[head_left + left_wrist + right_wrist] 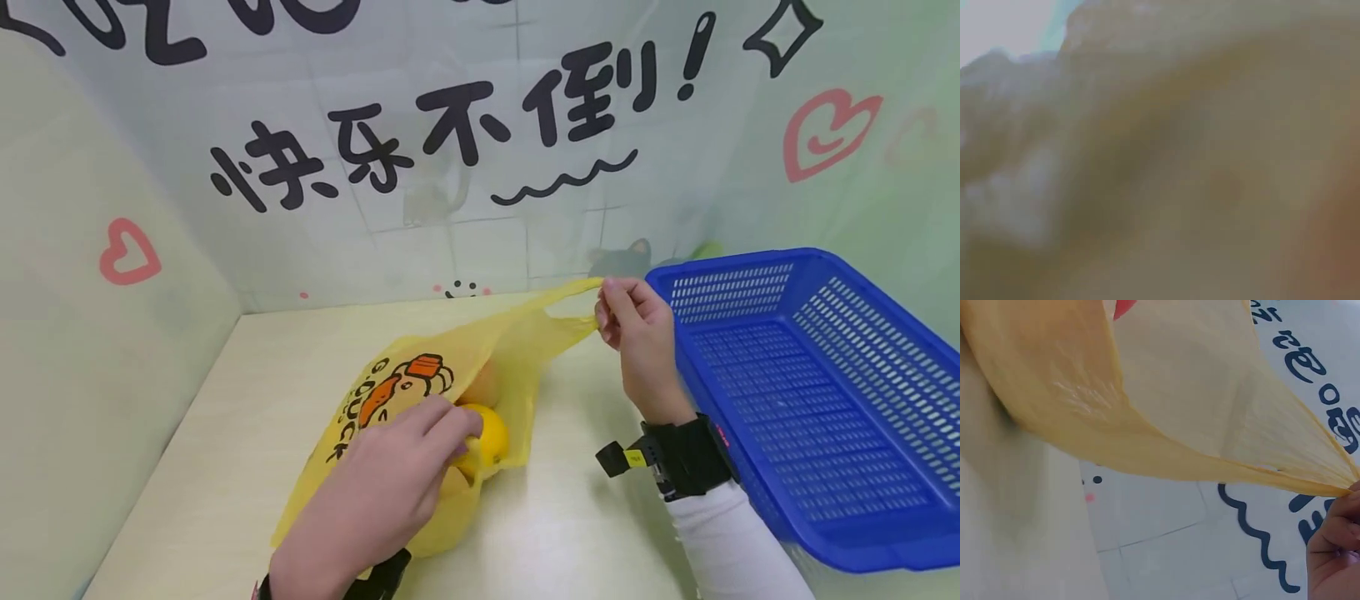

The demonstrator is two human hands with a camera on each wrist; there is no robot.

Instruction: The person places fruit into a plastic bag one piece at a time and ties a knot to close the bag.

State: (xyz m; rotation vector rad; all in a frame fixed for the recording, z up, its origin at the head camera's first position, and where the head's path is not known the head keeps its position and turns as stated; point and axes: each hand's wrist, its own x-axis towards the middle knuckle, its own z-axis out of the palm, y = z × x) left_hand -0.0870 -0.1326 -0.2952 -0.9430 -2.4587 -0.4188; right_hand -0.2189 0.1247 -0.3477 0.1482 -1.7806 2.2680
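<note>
A yellow plastic bag (pixel 442 358) with a cartoon duck print lies on the table, its mouth facing right. My right hand (pixel 637 342) pinches its far handle and stretches it up and to the right; in the right wrist view, the fingers (pixel 1338 534) grip the gathered plastic. My left hand (pixel 390 479) is at the near side of the mouth, finger and thumb pinching the bag's edge. Just inside the mouth sits a bright yellow round fruit (pixel 493 435). A paler round fruit (pixel 483 385) shows behind it, and others are partly hidden. The left wrist view is a blur.
A blue plastic basket (pixel 750 467) with slotted sides stands at the right, close beside my right forearm. Behind the pale table (pixel 247 400) hangs a printed wall sheet (pixel 480 167) with black lettering. Another wall sheet closes off the left side.
</note>
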